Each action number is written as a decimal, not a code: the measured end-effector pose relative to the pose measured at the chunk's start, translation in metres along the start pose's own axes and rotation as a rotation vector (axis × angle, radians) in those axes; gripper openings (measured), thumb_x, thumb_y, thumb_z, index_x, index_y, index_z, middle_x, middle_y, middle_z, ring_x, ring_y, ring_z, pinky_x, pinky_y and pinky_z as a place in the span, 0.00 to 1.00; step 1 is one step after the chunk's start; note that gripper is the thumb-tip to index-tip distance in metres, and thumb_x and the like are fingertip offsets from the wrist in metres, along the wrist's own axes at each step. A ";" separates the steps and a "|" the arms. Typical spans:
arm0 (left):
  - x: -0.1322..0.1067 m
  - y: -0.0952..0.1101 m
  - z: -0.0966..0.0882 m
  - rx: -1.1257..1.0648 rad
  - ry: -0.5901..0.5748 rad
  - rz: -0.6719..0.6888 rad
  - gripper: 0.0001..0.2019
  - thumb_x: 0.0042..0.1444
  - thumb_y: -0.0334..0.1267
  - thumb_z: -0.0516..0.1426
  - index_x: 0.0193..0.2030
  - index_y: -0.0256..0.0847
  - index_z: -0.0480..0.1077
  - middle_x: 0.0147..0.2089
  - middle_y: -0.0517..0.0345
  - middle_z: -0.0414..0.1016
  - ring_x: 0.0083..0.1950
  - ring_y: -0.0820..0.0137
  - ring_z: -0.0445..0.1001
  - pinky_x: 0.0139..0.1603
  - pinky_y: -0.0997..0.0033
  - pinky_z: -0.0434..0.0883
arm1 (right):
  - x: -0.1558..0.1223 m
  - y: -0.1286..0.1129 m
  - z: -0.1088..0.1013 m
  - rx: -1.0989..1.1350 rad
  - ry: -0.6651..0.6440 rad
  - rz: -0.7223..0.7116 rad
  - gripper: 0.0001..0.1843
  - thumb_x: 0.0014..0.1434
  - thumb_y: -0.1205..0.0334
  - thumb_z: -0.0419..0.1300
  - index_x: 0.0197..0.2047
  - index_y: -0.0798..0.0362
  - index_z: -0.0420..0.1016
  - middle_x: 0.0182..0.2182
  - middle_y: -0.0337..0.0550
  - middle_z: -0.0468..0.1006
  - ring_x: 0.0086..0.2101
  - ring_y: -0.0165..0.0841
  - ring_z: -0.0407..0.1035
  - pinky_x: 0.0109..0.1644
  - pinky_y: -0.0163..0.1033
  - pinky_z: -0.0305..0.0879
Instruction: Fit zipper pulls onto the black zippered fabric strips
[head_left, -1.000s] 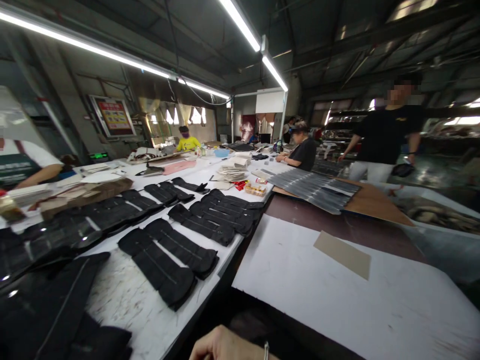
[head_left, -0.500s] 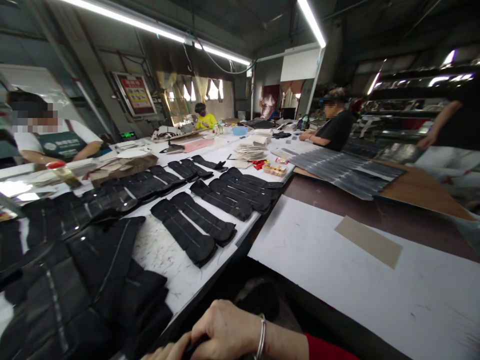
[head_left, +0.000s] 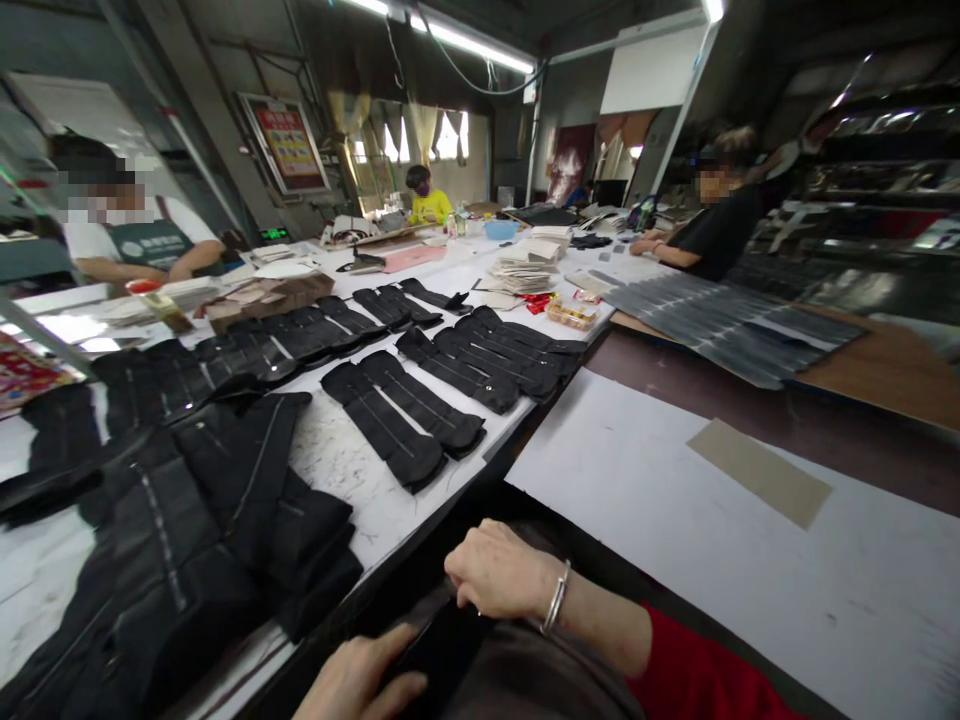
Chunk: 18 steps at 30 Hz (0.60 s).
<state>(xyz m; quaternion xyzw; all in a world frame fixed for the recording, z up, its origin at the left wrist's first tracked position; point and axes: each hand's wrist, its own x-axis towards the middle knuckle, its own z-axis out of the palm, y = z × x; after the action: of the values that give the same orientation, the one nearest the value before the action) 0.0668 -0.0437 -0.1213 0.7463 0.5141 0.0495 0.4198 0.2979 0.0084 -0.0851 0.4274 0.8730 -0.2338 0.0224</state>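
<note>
At the bottom of the view, my right hand (head_left: 499,570), with a silver bangle and a red sleeve, is closed on the edge of a black fabric piece (head_left: 446,640). My left hand (head_left: 360,675) is lower and to the left, its thumb and fingers around the other end of that piece. The piece lies low in front of me, and its far side merges with dark clothing. Left of my hands, a heap of black fabric pieces with zippers (head_left: 217,510) covers the table corner. Beyond it lie two flat black zippered strips (head_left: 405,420).
Several more black strips (head_left: 495,355) run along the white table (head_left: 337,470). On the right, a white board (head_left: 637,480) bears a beige card (head_left: 761,470). Grey strips (head_left: 727,315) lie farther back. Co-workers (head_left: 157,235) sit around the table.
My hands have come up and farther into view. They are farther apart, with the black fabric piece showing between them. The camera has tilted down and turned slightly left.
</note>
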 end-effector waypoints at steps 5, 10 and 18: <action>0.034 0.040 0.013 -0.012 0.058 0.089 0.09 0.62 0.41 0.52 0.35 0.44 0.72 0.31 0.59 0.79 0.32 0.65 0.76 0.34 0.72 0.63 | -0.010 0.007 -0.009 0.071 0.089 0.053 0.08 0.56 0.56 0.67 0.33 0.52 0.81 0.30 0.42 0.82 0.35 0.38 0.75 0.38 0.38 0.61; 0.036 0.039 0.008 -0.099 0.086 0.110 0.09 0.63 0.41 0.51 0.37 0.45 0.72 0.29 0.62 0.76 0.30 0.67 0.74 0.33 0.73 0.62 | -0.038 0.023 -0.007 0.366 0.391 0.135 0.08 0.57 0.61 0.66 0.41 0.51 0.79 0.43 0.44 0.81 0.45 0.38 0.73 0.50 0.39 0.64; 0.033 0.027 0.006 -0.187 0.093 0.115 0.12 0.62 0.41 0.53 0.48 0.44 0.74 0.29 0.62 0.76 0.30 0.68 0.71 0.33 0.73 0.64 | -0.038 0.026 0.017 0.702 0.630 0.130 0.07 0.55 0.73 0.61 0.34 0.51 0.75 0.45 0.43 0.79 0.47 0.36 0.73 0.55 0.42 0.65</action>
<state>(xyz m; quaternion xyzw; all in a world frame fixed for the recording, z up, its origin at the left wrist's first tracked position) 0.1050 -0.0238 -0.1182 0.7291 0.4827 0.1557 0.4595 0.3394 -0.0129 -0.1011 0.5132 0.6770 -0.3717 -0.3744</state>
